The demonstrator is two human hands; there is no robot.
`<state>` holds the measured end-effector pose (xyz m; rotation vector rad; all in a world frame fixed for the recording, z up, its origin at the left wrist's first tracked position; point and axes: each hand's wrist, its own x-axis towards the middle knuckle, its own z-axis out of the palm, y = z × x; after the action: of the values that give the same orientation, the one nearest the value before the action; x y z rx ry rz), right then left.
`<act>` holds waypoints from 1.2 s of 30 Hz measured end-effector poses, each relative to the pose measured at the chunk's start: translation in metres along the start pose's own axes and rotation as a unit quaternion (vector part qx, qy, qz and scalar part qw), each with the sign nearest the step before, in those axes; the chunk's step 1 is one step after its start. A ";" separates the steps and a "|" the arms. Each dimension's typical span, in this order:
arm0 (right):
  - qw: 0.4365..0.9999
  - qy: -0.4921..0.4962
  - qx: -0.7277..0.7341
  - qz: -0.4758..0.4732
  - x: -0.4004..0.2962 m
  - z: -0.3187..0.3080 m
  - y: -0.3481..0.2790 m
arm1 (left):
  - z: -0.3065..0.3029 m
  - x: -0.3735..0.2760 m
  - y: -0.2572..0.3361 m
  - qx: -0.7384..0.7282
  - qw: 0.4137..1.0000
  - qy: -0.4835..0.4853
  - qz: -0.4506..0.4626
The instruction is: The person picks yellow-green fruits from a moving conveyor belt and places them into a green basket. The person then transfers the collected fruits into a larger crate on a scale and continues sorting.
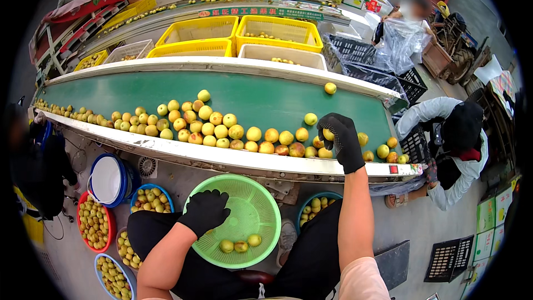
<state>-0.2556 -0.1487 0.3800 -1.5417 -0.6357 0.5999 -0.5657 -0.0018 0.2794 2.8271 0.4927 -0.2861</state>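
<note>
A black glove covers my right hand [342,141], which grips a small round yellow-green fruit [328,134] between thumb and fingers, just above the green conveyor belt [258,91]. Many similar fruits, some blushed red-brown, lie along the belt's near side against the white rail [250,160]. My left hand [206,212], also gloved, is curled palm-down over the left side of a light green plastic basket [270,212] between my knees. Part of a fruit [209,231] shows below that hand; whether the hand holds anything is hidden. Three fruits [240,246] rest at the basket's near side.
Fruit-filled basins, including a red one [96,223] and a blue one [152,199], stand left; another blue basin [312,212] is beside my right leg. Beyond the belt are yellow crates [279,33]. A co-worker [449,146] bends at the belt's right end; another person [35,166] is left.
</note>
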 end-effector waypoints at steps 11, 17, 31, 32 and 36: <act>0.939 0.027 -0.331 -0.085 0.036 0.065 0.042 | 0.000 -0.014 -0.027 -0.006 1.000 -0.007 0.013; 0.833 -0.024 -0.549 -0.063 0.032 0.088 0.037 | -0.010 -0.027 -0.041 -0.012 1.000 -0.025 0.010; 0.919 0.003 -0.369 -0.138 0.037 0.178 0.016 | -0.018 -0.051 -0.076 -0.035 0.999 0.000 0.035; 0.917 -0.004 -0.370 -0.151 0.043 0.182 0.019 | -0.019 -0.052 -0.077 -0.036 0.999 -0.004 0.037; 0.895 -0.056 -0.398 -0.196 0.061 0.202 0.030 | -0.021 -0.057 -0.087 -0.039 0.998 -0.013 0.038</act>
<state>-0.3535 0.0359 0.3370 -2.0506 -1.3577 0.0990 -0.6464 0.0657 0.2939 2.7547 0.3811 -0.2819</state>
